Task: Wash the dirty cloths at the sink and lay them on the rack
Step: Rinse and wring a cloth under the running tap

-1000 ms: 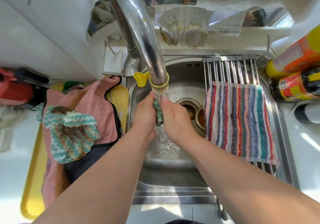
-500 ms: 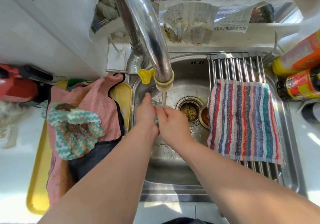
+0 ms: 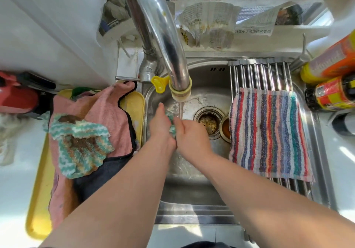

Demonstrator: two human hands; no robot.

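Observation:
My left hand [image 3: 161, 124] and my right hand [image 3: 189, 134] press a small green-and-white cloth [image 3: 171, 122] between them over the steel sink [image 3: 201, 171]. Only a sliver of that cloth shows between my palms. Water runs from the tap [image 3: 179, 90] just beyond my fingertips. A striped towel [image 3: 269, 132] lies spread flat on the metal rack [image 3: 259, 74] across the sink's right side. On the yellow tray [image 3: 38, 199] to the left lie a stained green knitted cloth [image 3: 80, 147], a pink cloth [image 3: 103, 117] and a dark cloth [image 3: 90, 184].
The drain strainer [image 3: 208, 122] holds food scraps. Orange and yellow bottles [image 3: 330, 86] stand at the sink's right edge. A red object [image 3: 17, 97] sits far left. Newspaper [image 3: 209, 24] hangs on the ledge behind the tap.
My hands have moved down and away from the spout while rubbing the small cloth, and less of it shows between them.

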